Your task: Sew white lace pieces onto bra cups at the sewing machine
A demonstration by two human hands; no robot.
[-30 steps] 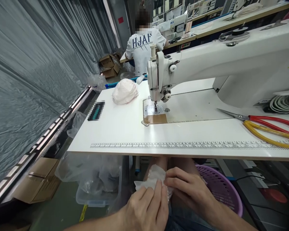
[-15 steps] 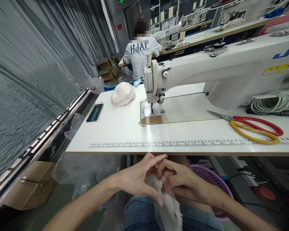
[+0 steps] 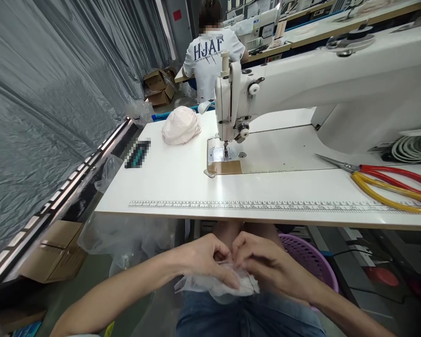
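Above my lap, just in front of the table edge, my left hand [image 3: 208, 260] and my right hand [image 3: 261, 262] meet on a piece of thin white fabric [image 3: 217, 286]. The left thumb presses down on the cloth while its fingers curl round it. My right fingers pinch the same fabric at its upper edge, close to the left fingertips. Part of the cloth hangs loose below and to the left of the hands. Its exact shape is hidden by the fingers.
A white sewing machine [image 3: 284, 93] stands on the table [image 3: 161, 182]. Scissors with red and yellow handles [image 3: 389, 185] lie at right, a pale fabric bundle [image 3: 181, 125] at left. Below are a purple basket [image 3: 310, 257] and a cardboard box [image 3: 54, 252]. A person [image 3: 210, 54] sits ahead.
The fabric, hanging down over my lap before, is now gathered up and spread to the left beneath my hands. My left fingers have curled in. The view has shifted slightly.
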